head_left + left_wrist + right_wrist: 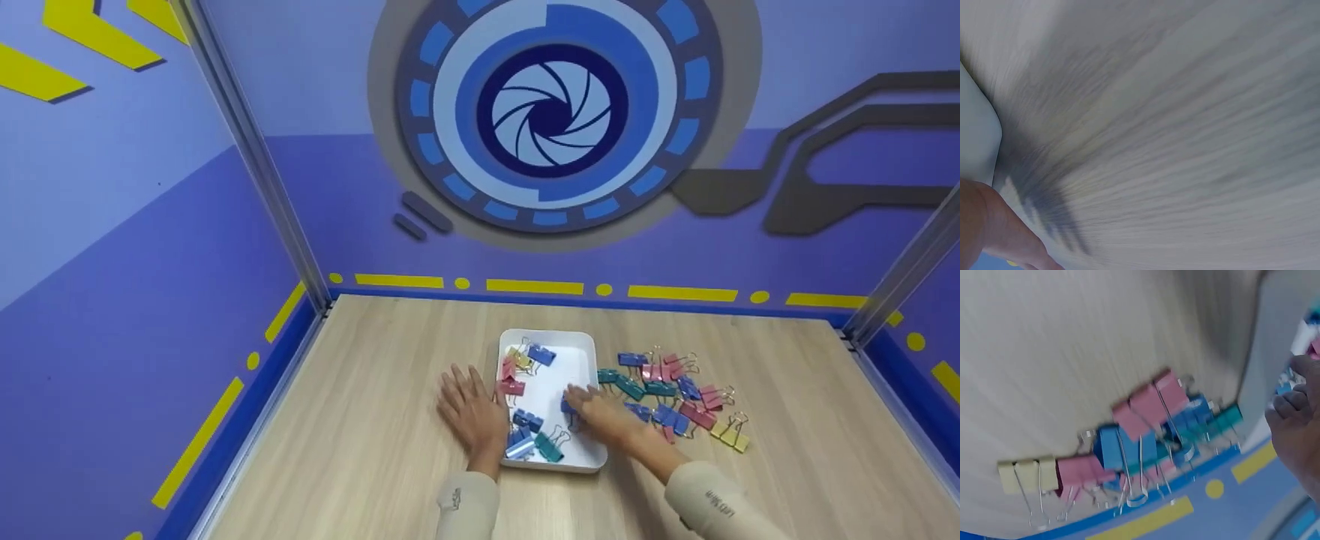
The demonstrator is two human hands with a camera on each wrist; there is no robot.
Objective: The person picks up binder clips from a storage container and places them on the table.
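Observation:
A white tray (553,469) holds several binder clips, among them a green clip (550,448) and a red clip (513,388) on its left side. My left hand (474,414) rests beside the tray's left wall, fingers spread on the table and thumb side against the tray. Over the tray's right side, my right hand (604,415) pinches a blue binder clip (566,403) low near the tray floor. The fingers of that hand are curled in the right wrist view, where they partly cover the clip.
Right of the tray lies a loose pile of binder clips, with a yellow clip (730,436) at its near right end and a pink clip (1151,403) on top. Blue-purple panels (337,202) stand behind and at both sides of the wooden table (360,420).

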